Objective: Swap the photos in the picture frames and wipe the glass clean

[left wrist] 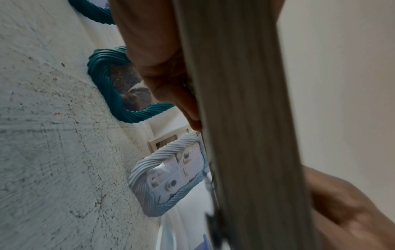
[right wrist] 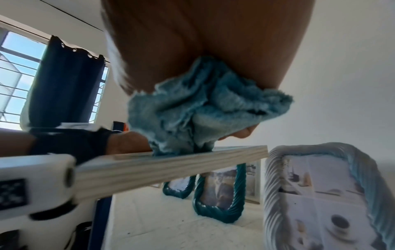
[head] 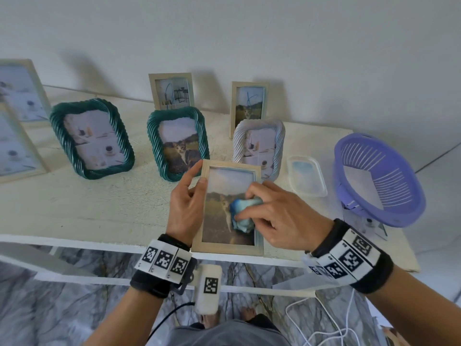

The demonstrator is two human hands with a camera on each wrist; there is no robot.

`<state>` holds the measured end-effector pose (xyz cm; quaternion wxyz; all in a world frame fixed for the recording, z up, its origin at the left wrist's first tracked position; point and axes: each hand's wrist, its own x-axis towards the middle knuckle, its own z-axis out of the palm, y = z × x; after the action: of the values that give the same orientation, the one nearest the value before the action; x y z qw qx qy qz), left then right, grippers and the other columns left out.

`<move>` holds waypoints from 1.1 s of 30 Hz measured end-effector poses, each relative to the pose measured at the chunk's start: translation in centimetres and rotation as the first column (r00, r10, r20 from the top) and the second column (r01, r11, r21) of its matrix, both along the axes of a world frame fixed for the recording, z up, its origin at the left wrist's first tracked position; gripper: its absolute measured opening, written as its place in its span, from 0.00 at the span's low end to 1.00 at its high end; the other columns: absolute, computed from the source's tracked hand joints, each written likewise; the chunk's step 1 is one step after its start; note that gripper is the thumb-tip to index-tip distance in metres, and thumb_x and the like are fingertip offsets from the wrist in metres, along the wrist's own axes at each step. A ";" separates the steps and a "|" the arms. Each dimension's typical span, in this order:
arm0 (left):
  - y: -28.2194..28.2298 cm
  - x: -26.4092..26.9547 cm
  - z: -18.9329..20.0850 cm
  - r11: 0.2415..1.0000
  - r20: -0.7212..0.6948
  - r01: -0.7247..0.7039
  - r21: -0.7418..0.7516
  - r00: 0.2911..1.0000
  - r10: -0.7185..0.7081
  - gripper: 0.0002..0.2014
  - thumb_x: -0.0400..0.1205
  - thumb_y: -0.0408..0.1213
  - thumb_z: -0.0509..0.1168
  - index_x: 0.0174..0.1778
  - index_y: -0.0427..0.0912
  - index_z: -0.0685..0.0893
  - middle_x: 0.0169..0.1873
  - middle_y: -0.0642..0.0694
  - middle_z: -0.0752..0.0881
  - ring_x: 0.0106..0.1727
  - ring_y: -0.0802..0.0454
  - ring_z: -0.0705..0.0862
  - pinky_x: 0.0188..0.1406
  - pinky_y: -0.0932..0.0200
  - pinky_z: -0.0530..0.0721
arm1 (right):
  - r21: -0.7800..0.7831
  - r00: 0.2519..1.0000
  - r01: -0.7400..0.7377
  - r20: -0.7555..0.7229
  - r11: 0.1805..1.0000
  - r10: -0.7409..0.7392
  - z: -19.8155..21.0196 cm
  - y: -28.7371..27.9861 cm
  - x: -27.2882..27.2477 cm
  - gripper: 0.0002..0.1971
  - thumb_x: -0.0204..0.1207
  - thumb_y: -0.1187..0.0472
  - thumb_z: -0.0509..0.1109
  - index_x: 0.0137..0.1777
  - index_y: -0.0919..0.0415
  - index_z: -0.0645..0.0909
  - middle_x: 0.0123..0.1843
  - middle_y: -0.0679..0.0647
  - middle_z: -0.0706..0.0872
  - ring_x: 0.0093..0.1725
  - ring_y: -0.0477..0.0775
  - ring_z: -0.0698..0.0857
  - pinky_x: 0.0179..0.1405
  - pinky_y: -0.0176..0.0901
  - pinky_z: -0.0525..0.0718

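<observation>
Wooden picture frame [head: 229,208] with the cat photo is up over the counter's [head: 87,208] front edge, glass facing up. Left hand [head: 185,208] grips its left side, thumb on the front rail. Right hand [head: 277,216] pinches a bunched blue cloth [head: 243,216], pressed onto the glass. Behind it stand two teal rope frames [head: 174,143], a pale rope frame [head: 259,143], and a purple basket [head: 379,181] off right.

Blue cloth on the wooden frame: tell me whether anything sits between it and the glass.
Nothing visible does. The crumpled blue microfibre cloth, held in the right hand, presses straight onto the glass of the light wooden picture frame. The left hand grips only the frame's left edge, clear of the cloth.
</observation>
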<state>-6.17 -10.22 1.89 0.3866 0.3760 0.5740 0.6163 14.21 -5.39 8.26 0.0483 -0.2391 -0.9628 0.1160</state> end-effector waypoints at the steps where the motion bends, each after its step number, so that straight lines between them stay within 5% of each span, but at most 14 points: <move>1: 0.0 -0.2 -0.2 1.000 0.006 0.003 -0.011 1.000 -0.003 0.19 0.79 0.58 0.63 0.67 0.71 0.80 0.36 0.28 0.82 0.38 0.38 0.79 0.39 0.16 0.78 | -0.025 0.999 -0.033 0.025 0.999 0.033 0.0 -0.4 0.1 0.20 0.76 0.57 0.55 0.54 0.48 0.90 0.53 0.49 0.76 0.48 0.50 0.74 0.37 0.40 0.74; 4: 0.1 -0.3 -0.5 1.000 -0.011 0.019 -0.022 1.000 -0.020 0.21 0.78 0.61 0.63 0.69 0.71 0.78 0.38 0.34 0.80 0.39 0.39 0.78 0.39 0.15 0.77 | -0.009 0.989 -0.108 0.099 0.994 0.109 0.6 -0.6 0.2 0.17 0.75 0.59 0.60 0.52 0.46 0.90 0.52 0.49 0.76 0.47 0.50 0.72 0.38 0.45 0.77; 10: 0.5 -0.3 0.0 1.000 -0.017 0.022 0.013 1.000 -0.022 0.20 0.79 0.57 0.63 0.69 0.69 0.80 0.37 0.27 0.83 0.39 0.39 0.77 0.39 0.19 0.80 | 0.261 0.991 -0.100 0.114 0.960 0.073 2.2 2.2 -0.6 0.12 0.72 0.61 0.72 0.48 0.42 0.90 0.52 0.51 0.80 0.49 0.54 0.75 0.44 0.50 0.77; 13: 0.7 -0.5 0.1 0.999 -0.019 0.031 0.014 0.999 -0.031 0.21 0.79 0.57 0.63 0.69 0.68 0.80 0.39 0.33 0.83 0.39 0.40 0.77 0.40 0.22 0.81 | 0.250 0.992 -0.091 0.103 0.964 0.067 2.1 2.3 -0.7 0.13 0.72 0.61 0.70 0.49 0.42 0.91 0.54 0.51 0.80 0.50 0.55 0.75 0.45 0.52 0.77; 18: 0.7 -0.6 -0.4 0.999 -0.012 0.050 0.013 0.999 -0.050 0.22 0.79 0.57 0.63 0.70 0.65 0.80 0.43 0.18 0.82 0.40 0.38 0.79 0.43 0.17 0.78 | 0.154 0.969 -0.219 0.151 0.963 0.196 2.1 0.5 -0.7 0.13 0.71 0.61 0.68 0.44 0.42 0.90 0.55 0.49 0.79 0.52 0.52 0.72 0.47 0.47 0.74; 20: 0.6 -0.5 -0.6 0.999 -0.011 0.048 0.004 0.999 -0.048 0.20 0.79 0.57 0.63 0.68 0.69 0.81 0.42 0.20 0.83 0.38 0.39 0.79 0.42 0.19 0.80 | 0.132 0.964 -0.234 0.164 0.963 0.212 2.0 0.4 -0.8 0.13 0.72 0.61 0.67 0.44 0.41 0.90 0.55 0.49 0.79 0.52 0.52 0.72 0.47 0.46 0.73; 29: 0.3 -0.1 -0.3 0.999 -0.027 0.036 0.037 0.999 -0.035 0.16 0.84 0.51 0.62 0.68 0.71 0.79 0.40 0.15 0.80 0.37 0.38 0.80 0.37 0.17 0.79 | 0.192 0.976 0.213 -0.078 0.958 -0.202 0.1 2.7 -1.6 0.15 0.75 0.65 0.69 0.56 0.48 0.89 0.51 0.56 0.77 0.48 0.58 0.75 0.43 0.54 0.80; 33: 0.6 -0.1 -0.5 0.999 -0.040 0.007 0.043 0.999 -0.006 0.20 0.83 0.54 0.62 0.72 0.65 0.78 0.37 0.18 0.81 0.35 0.40 0.78 0.32 0.23 0.79 | 0.036 0.965 0.249 -0.100 0.968 -0.244 -0.8 0.0 -2.2 0.16 0.79 0.62 0.64 0.63 0.49 0.84 0.52 0.52 0.74 0.50 0.52 0.73 0.42 0.43 0.79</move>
<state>-6.26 -9.66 1.44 0.3688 0.3984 0.5670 0.6195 12.03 -5.43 7.47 0.1136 -0.3501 -0.9247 0.0971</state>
